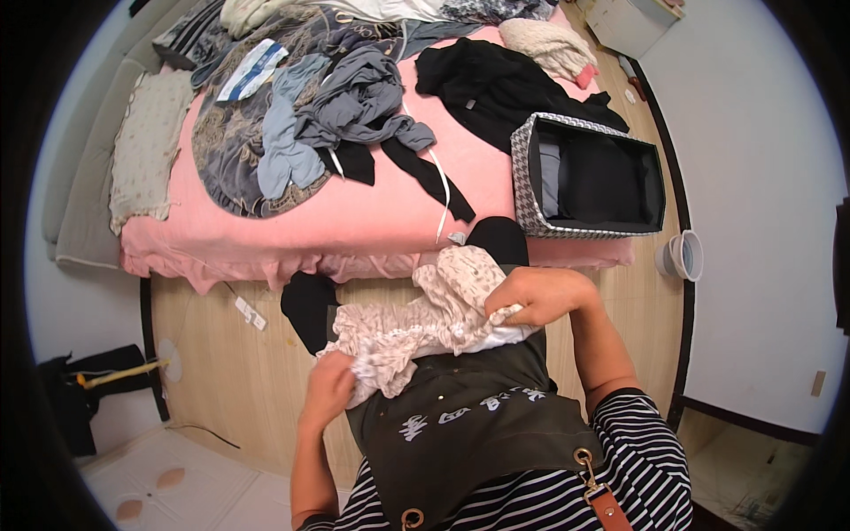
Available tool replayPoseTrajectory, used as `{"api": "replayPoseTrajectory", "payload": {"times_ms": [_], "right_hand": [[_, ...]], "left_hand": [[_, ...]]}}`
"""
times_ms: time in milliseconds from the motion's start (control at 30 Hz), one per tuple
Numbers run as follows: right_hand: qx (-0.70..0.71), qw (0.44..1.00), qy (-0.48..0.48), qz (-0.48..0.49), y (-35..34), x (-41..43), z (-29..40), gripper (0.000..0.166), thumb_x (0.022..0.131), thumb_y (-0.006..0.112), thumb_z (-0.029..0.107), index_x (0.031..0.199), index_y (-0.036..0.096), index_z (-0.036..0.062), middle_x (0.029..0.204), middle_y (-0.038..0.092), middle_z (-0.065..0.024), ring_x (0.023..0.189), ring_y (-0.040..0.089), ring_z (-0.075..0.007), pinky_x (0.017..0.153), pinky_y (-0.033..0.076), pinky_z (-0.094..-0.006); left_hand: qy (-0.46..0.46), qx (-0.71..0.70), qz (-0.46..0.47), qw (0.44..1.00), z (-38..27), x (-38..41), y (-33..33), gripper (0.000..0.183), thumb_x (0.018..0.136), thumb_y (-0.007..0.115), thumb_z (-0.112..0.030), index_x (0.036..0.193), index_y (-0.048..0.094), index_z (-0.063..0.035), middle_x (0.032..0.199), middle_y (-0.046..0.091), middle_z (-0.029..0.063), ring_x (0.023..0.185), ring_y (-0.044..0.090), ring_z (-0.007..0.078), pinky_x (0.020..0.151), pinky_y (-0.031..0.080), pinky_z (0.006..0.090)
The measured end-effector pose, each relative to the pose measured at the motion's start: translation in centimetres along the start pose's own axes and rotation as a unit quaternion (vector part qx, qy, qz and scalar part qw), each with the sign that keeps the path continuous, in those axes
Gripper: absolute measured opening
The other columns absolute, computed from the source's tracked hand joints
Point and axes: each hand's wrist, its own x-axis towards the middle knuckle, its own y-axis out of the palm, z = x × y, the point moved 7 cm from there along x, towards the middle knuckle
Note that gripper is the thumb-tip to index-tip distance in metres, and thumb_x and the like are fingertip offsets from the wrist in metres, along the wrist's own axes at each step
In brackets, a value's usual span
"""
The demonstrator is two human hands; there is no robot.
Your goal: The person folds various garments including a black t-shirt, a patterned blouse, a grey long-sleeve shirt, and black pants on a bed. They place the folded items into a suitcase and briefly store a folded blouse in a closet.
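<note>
A crumpled beige patterned garment (392, 325) with white trim lies across my lap, over the dark apron (478, 431). My left hand (335, 378) grips its left end, slightly blurred. At the other end, my right hand (544, 295) pinches the cloth, with a white underside showing below the fingers. Part of the garment bulges up between my knees, near the bed's front edge. The fingertips of both hands are partly hidden by the fabric.
On the pink bed (232, 239) lie grey clothes (358, 99), a black garment (485, 86) and a blue-and-white packet (252, 70). A houndstooth storage box (521, 179) holding dark folded cloth stands at the bed's right corner. A power strip (250, 313) and a waste bin (679, 257) are on the floor.
</note>
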Motion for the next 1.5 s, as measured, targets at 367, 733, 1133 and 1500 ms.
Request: {"api": "replayPoseTrajectory", "payload": {"times_ms": [367, 733, 1133, 1500], "right_hand": [[-0.155, 0.687, 0.179, -0.687, -23.4, 5.8, -6.4, 0.036, 0.077, 0.065, 0.020, 0.110, 0.061, 0.0057, 0.108, 0.062, -0.0184, 0.094, 0.062, -0.0386, 0.079, 0.049, -0.0454], [0.010, 0.779, 0.228, -0.584, -6.0, 9.9, -24.8, 0.032, 0.081, 0.064, 0.018, 0.105, 0.059, -0.0030, 0.101, 0.062, -0.0202, 0.085, 0.063, -0.0349, 0.076, 0.050, -0.0410], [0.152, 0.756, 0.251, -0.586, -2.2, 16.8, -25.4, 0.039, 0.076, 0.067, 0.025, 0.106, 0.062, 0.0012, 0.098, 0.067, -0.0227, 0.095, 0.064, -0.0362, 0.083, 0.048, -0.0397], [-0.094, 0.809, 0.303, -0.495, -2.1, 5.3, -17.3, 0.029, 0.084, 0.060, 0.019, 0.108, 0.058, 0.0024, 0.100, 0.060, -0.0178, 0.095, 0.060, -0.0357, 0.078, 0.048, -0.0443]], "left_hand": [[0.037, 0.132, -0.247, 0.959, -5.5, 30.6, -17.8, 0.025, 0.084, 0.063, -0.025, 0.084, 0.059, 0.0000, 0.065, 0.054, 0.0108, 0.061, 0.054, 0.0218, 0.060, 0.042, 0.0360], [-0.125, -0.056, -0.532, 0.835, 16.1, 25.1, -7.1, 0.019, 0.088, 0.059, -0.015, 0.096, 0.061, 0.0026, 0.091, 0.065, 0.0172, 0.079, 0.061, 0.0277, 0.074, 0.048, 0.0362], [-0.317, -0.473, -0.390, 0.723, 23.9, 22.4, 3.4, 0.019, 0.084, 0.059, 0.003, 0.099, 0.050, -0.0045, 0.062, 0.049, 0.0005, 0.046, 0.042, 0.0090, 0.043, 0.035, 0.0236], [-0.233, -0.027, -0.020, 0.972, 20.3, 14.7, 5.6, 0.019, 0.075, 0.071, -0.018, 0.087, 0.066, -0.0043, 0.074, 0.065, 0.0126, 0.072, 0.065, 0.0244, 0.068, 0.050, 0.0356]]}}
